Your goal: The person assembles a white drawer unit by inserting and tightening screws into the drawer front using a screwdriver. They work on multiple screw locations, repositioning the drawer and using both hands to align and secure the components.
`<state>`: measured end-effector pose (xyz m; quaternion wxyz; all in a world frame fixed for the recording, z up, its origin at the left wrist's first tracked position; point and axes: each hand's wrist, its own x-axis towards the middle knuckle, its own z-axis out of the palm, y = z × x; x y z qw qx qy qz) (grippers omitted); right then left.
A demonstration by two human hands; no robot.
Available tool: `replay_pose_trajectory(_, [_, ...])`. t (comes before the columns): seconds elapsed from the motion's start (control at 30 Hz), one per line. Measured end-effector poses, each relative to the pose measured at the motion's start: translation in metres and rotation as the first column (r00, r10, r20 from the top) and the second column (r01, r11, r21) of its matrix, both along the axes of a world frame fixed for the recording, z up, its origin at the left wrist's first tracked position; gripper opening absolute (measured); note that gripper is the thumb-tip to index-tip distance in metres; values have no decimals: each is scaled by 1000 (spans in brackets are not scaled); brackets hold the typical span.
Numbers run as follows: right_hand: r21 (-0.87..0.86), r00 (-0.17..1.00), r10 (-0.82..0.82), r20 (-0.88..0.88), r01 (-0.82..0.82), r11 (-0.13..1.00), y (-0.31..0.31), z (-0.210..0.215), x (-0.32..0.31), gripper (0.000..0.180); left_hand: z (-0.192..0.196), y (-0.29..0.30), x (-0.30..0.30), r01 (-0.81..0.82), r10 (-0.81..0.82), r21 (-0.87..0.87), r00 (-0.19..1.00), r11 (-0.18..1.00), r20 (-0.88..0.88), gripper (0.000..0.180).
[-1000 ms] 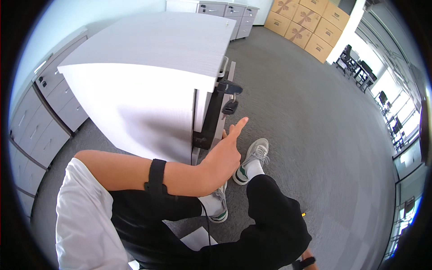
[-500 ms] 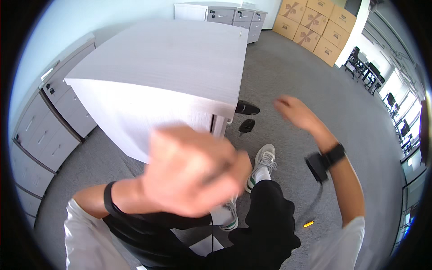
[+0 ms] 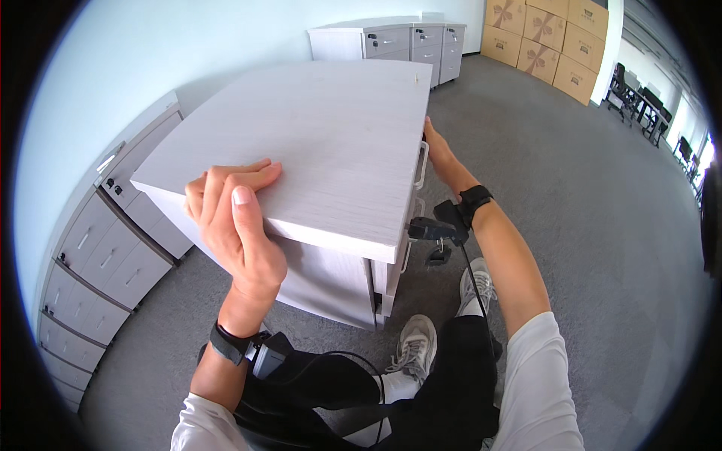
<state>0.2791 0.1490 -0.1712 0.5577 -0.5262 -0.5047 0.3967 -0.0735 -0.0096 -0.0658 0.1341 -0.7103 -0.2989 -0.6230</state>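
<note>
A light grey wood-grain drawer cabinet stands in front of me on the carpet. My left hand grips its near left top edge, fingers curled over the top and thumb along the side. My right hand reaches along the cabinet's right front, by the top drawer handle; most of the hand is hidden behind the cabinet's edge. Both wrists wear black bands, and a small black device hangs by the right wrist.
A row of grey drawer units lines the left wall, more grey cabinets stand at the back, and stacked cardboard boxes sit at the far right. Chairs and desks are at the right. My legs and grey shoes are below.
Both hands came down from in front of the camera onto the cabinet: the left onto its near top edge, the right onto its drawer side. The view has swung toward the cabinet.
</note>
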Motion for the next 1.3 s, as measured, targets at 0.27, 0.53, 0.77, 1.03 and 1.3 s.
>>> replay_pose_trajectory(0.27, [-26,996,71,61,-69,997,-38,5,15,77,-1,7,-10,10,-10,35,1000,999,-10,44])
replay_pose_trajectory(0.53, [-33,1000,16,14,-15,999,-98,-7,18,72,-6,41,-68,183,-183,-10,983,983,22,50])
replay_pose_trajectory(0.77, [-136,956,150,252,-118,984,-226,3,-1,64,-16,151,-170,452,-496,-217,837,865,-231,52])
replay_pose_trajectory(1.03, [229,845,-112,522,-12,973,-244,87,-20,54,51,103,-190,-98,-33,-429,957,898,-288,42])
replay_pose_trajectory(1.3, [517,321,-441,838,-208,830,-198,144,-61,52,11,31,-89,-372,279,-49,769,927,-575,55])
